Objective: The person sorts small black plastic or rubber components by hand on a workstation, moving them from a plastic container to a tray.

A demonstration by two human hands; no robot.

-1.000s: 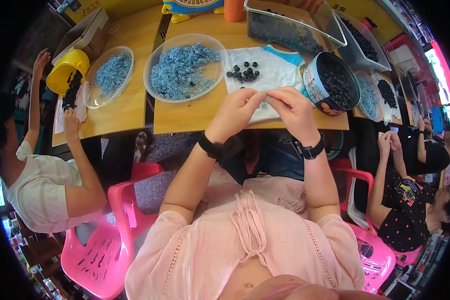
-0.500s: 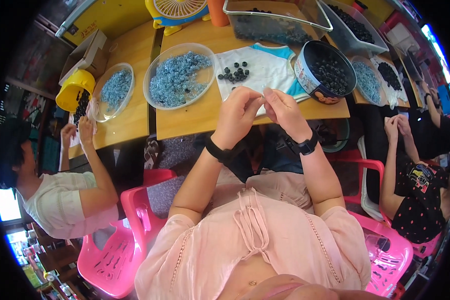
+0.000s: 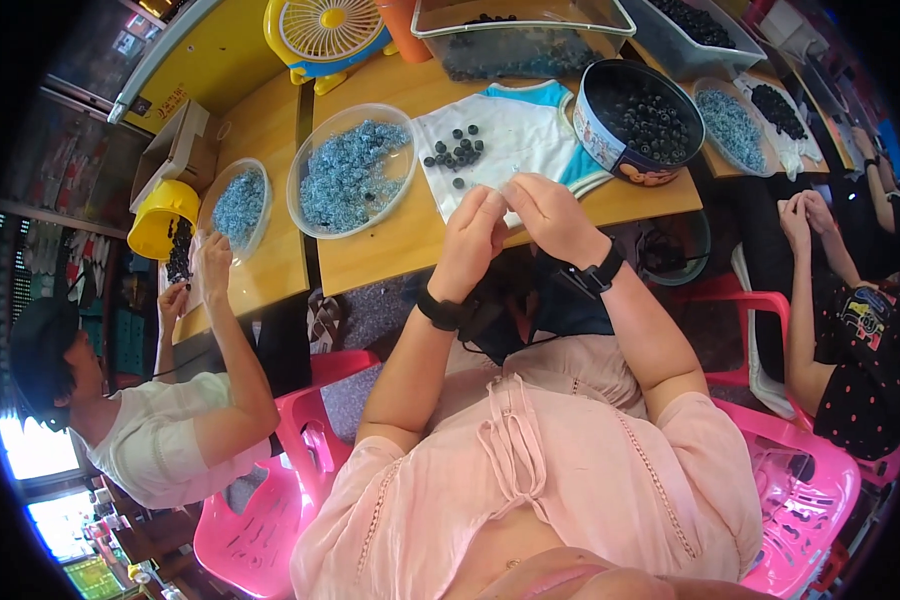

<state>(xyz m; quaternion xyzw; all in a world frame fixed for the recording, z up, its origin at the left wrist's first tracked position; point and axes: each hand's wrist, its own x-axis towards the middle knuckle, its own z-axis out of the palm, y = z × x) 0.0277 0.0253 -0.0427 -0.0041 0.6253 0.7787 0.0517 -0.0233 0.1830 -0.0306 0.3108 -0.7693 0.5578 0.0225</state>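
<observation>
My left hand and my right hand meet at the fingertips just above the table's front edge. Both are closed in a pinch; the fingers hide whatever small piece lies between them. Just beyond my fingers, a white cloth with light-blue edges carries several loose small black round pieces. Left of the cloth stands a shallow clear round tub of small translucent blue pieces. To its right, a round tin is filled with more black pieces.
Clear plastic bins with black pieces stand at the back, beside a yellow and blue fan. A person in a white top works at the left, near a tipped yellow bucket. Another in dark clothes sits at the right.
The whole view has shifted slightly. My fingertips have drawn closer together and stay pinched. The co-worker's hands at the left have moved apart.
</observation>
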